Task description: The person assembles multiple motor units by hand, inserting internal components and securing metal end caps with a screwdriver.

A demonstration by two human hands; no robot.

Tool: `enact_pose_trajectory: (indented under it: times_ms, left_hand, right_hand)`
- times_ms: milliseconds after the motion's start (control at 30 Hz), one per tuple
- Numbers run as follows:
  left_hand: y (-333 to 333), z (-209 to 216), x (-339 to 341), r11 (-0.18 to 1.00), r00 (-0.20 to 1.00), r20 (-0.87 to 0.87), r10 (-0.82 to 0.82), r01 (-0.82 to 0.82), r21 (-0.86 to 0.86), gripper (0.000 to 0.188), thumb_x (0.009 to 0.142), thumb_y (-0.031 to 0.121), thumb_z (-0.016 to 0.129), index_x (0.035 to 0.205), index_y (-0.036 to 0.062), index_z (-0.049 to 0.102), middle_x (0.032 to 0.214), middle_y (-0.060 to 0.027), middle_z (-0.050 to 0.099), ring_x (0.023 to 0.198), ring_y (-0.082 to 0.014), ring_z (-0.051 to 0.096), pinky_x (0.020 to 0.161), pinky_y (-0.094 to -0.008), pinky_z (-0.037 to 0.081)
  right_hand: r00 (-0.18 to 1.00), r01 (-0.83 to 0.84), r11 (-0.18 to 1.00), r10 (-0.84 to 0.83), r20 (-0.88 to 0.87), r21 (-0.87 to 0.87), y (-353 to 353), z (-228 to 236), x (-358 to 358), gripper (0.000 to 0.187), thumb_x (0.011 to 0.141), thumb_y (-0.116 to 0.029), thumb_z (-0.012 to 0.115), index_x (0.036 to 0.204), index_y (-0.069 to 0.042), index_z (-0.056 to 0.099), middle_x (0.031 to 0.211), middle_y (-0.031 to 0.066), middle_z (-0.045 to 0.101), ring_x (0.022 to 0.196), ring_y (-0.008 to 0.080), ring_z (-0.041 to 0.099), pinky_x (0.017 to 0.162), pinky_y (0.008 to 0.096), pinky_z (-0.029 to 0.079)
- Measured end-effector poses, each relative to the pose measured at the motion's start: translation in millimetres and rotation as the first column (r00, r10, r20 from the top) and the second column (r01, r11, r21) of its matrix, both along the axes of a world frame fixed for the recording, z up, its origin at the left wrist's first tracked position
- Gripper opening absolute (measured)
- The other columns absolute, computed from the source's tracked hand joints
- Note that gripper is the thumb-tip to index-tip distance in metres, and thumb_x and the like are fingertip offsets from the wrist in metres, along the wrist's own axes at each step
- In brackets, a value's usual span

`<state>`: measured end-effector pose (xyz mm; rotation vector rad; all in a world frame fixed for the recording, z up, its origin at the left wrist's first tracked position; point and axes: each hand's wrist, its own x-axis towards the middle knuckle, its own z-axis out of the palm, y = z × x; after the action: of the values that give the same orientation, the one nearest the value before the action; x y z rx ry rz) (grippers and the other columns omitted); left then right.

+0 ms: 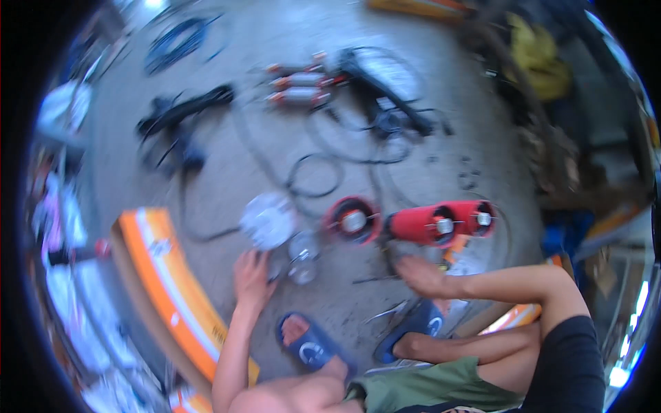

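Reaching, it seems: clear disc (pixel 267 220) beyond the part-open left hand (pixel 253 279), red cylinder (pixel 413 225) beyond the right hand (pixel 421 277). Can't tell right's opening, either's hold; grasping calls for closing fingers.

Grey floor (pixel 475 103) is spreading across middle, dark specks (pixel 469 173) dotting its right part. Pale blurred bundles (pixel 74 313) are lining left side. Yellow heap (pixel 540 65) is sitting amid dark clutter (pixel 554 155), upper right. Bright light (pixel 620 376) is glaring at lower-right rim, second bright patch (pixel 153 3) glowing top left.
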<state>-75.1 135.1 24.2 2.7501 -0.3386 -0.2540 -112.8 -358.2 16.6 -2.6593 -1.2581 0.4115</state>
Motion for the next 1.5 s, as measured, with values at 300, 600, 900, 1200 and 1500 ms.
enact_pose_trajectory:
  times_ms: [300,600,900,1200,1500]
  left_hand:
    - [37.4,30.7,-43.9,-0.087,0.544,-0.835,0.080,-0.831,-0.549,0.056,0.089,0.029,0.068,0.135,-0.0034,0.057,0.109,-0.0186,0.069,0.091,-0.0330,0.073,0.079,-0.0419,0.062]
    - [-15.1,59.0,-54.4,-0.069,0.382,-0.902,-0.202,-0.924,-0.376,0.065,0.103,0.053,0.046,0.141,0.0007,0.055,0.111,-0.0250,0.074,0.092,-0.0414,0.075,0.079,-0.0502,0.063]
    - [-68.5,101.5,-38.1,0.029,0.454,-0.881,-0.135,-0.887,-0.461,0.065,0.100,0.045,0.051,0.139,-0.0075,0.051,0.108,-0.0320,0.072,0.091,-0.0442,0.075,0.081,-0.0494,0.064]
    - [-85.6,112.9,-11.8,0.098,0.423,-0.825,-0.374,-0.867,-0.489,0.066,0.100,0.037,0.053,0.145,-0.0107,0.048,0.111,-0.0367,0.071,0.092,-0.0416,0.077,0.078,-0.0444,0.065]
    - [-103.0,118.7,-1.1,0.109,0.397,-0.768,-0.502,-0.852,-0.511,0.063,0.102,0.038,0.054,0.146,-0.0070,0.052,0.118,-0.0284,0.072,0.096,-0.0324,0.077,0.080,-0.0405,0.063]
  right_hand:
    - [0.877,0.381,0.787,-0.473,0.080,0.485,1.8,269.0,221.6,0.014,0.088,-0.015,0.073,0.100,-0.009,0.073,0.092,0.0114,0.072,0.084,0.0307,0.073,0.071,0.0406,0.059]
    - [0.737,0.675,0.738,-0.675,-0.016,-0.015,-110.9,13.6,288.6,0.041,0.085,-0.028,0.081,0.120,-0.008,0.073,0.103,0.0200,0.077,0.098,0.0408,0.073,0.088,0.0504,0.059]
    - [0.637,0.769,0.618,-0.761,-0.122,0.163,-119.3,-17.2,288.4,0.026,0.082,-0.022,0.081,0.103,-0.007,0.079,0.096,0.0184,0.078,0.093,0.0386,0.074,0.085,0.0486,0.059]
    - [0.658,0.749,0.585,-0.712,-0.244,0.311,-101.9,82.2,290.8,0.019,0.093,-0.013,0.076,0.107,-0.001,0.080,0.089,0.0142,0.079,0.070,0.0210,0.077,0.067,0.0360,0.060]
    - [0.666,0.736,0.542,-0.472,-0.578,0.405,73.4,249.7,229.6,0.011,0.097,-0.008,0.075,0.104,0.000,0.079,0.091,0.0048,0.076,0.077,0.0097,0.073,0.061,0.0242,0.056]
